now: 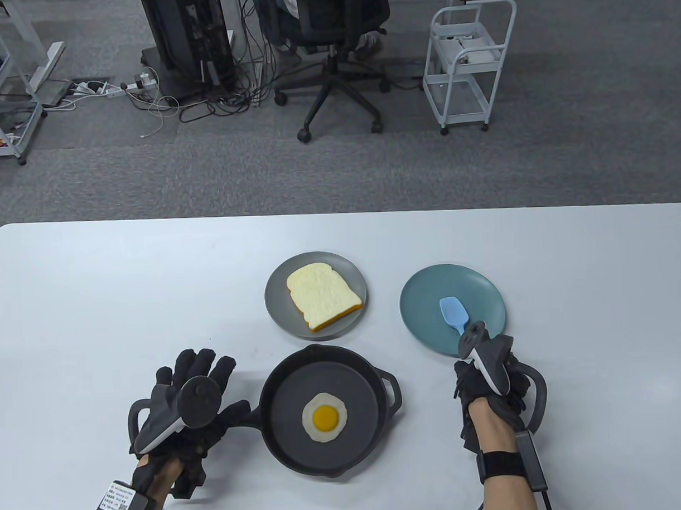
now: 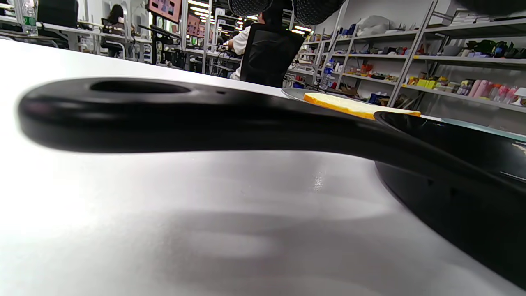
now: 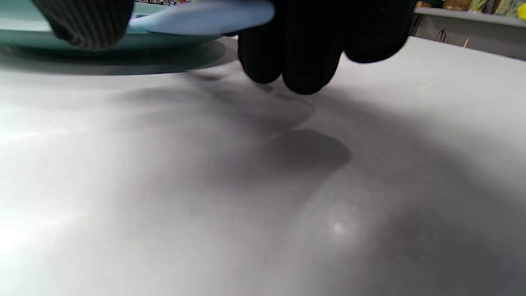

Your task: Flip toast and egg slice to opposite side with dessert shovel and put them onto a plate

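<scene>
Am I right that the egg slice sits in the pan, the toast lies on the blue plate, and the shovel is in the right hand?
Not quite: the toast lies on the grey plate, as the table view shows. The blue plate carries only the shovel blade.

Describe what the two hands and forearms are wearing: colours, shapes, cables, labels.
Both the left hand and the right hand wear black textured sensor gloves. Each back carries a grey and white tracker with a round dark head and a black ring loop. The left forearm has a black box with a white QR label; the right wrist has a black strap, a slim black module and a cable.
</scene>
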The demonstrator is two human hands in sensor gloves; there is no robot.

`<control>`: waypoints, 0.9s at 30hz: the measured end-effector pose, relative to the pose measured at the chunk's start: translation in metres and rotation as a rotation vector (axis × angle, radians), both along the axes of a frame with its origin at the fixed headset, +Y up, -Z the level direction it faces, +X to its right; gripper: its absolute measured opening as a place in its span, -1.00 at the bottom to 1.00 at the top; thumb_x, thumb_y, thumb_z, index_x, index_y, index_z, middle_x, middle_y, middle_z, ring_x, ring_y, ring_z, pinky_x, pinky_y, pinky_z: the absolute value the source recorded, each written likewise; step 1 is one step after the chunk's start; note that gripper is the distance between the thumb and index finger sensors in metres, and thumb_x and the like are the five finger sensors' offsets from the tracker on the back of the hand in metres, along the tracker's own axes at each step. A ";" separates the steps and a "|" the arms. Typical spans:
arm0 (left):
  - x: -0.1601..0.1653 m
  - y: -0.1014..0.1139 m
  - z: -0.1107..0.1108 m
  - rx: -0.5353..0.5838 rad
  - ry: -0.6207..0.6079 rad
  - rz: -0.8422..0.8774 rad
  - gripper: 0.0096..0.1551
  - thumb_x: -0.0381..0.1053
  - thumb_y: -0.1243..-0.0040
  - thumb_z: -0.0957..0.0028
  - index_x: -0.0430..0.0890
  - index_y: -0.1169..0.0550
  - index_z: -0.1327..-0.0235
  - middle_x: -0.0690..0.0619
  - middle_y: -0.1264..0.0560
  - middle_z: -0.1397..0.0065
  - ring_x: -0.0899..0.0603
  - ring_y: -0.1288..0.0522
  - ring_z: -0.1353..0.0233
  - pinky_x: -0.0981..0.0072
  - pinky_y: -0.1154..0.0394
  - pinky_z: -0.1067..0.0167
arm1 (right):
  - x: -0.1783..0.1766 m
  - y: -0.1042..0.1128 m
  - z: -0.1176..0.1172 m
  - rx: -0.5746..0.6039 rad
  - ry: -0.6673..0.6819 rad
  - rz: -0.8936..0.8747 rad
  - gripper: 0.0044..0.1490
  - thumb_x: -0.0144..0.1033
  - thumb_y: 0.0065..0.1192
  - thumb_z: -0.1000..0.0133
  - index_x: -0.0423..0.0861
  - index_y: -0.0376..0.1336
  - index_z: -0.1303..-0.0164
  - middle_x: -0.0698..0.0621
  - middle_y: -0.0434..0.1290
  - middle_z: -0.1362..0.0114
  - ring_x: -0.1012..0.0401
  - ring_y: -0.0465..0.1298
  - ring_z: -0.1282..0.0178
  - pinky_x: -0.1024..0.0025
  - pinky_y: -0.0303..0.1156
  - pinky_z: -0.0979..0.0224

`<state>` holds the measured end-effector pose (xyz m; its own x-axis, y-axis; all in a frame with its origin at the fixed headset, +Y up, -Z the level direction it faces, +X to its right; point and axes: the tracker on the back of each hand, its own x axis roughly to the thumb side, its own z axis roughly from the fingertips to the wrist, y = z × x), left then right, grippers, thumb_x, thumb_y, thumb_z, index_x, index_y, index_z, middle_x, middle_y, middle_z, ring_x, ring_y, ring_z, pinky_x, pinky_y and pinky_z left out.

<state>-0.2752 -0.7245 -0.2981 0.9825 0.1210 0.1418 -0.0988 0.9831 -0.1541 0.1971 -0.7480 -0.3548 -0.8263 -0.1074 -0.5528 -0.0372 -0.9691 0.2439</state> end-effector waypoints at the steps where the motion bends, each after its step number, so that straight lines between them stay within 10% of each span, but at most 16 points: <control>1: -0.001 0.000 0.000 -0.001 0.003 -0.001 0.11 0.58 0.16 0.28 0.18 -0.06 -0.61 -0.07 0.06 -0.78 -0.40 0.16 -0.75 -0.44 0.18 -0.55 | -0.003 -0.001 -0.002 -0.001 0.007 0.028 0.09 0.27 0.22 0.01 -0.17 0.06 -0.58 -0.09 0.49 -0.49 -0.04 0.53 -0.35 -0.02 0.39 -0.37; 12: -0.002 0.003 0.001 -0.002 0.010 0.001 0.10 0.57 0.14 0.27 0.17 -0.08 -0.61 -0.08 0.04 -0.78 -0.40 0.15 -0.75 -0.44 0.17 -0.55 | -0.002 0.006 -0.004 0.097 0.034 0.118 -0.25 0.17 0.27 0.03 -0.11 0.44 -0.19 0.23 0.68 0.27 0.23 0.70 0.24 0.18 0.60 0.03; 21: -0.001 0.002 0.001 -0.003 -0.001 -0.003 0.10 0.57 0.14 0.28 0.17 -0.07 -0.61 -0.08 0.04 -0.78 -0.40 0.14 -0.74 -0.44 0.17 -0.55 | -0.010 0.069 0.032 0.328 0.132 -0.026 -0.21 0.29 0.25 0.09 -0.06 0.50 -0.10 0.27 0.67 0.47 0.30 0.64 0.54 0.25 0.62 0.24; 27: -0.001 0.002 0.001 -0.008 -0.004 -0.001 0.11 0.57 0.14 0.28 0.17 -0.07 -0.61 -0.08 0.04 -0.78 -0.40 0.14 -0.74 -0.44 0.17 -0.55 | -0.040 0.106 0.062 0.496 0.288 -0.108 -0.29 0.14 0.34 0.06 -0.04 0.48 -0.18 0.23 0.70 0.29 0.25 0.69 0.37 0.21 0.62 0.12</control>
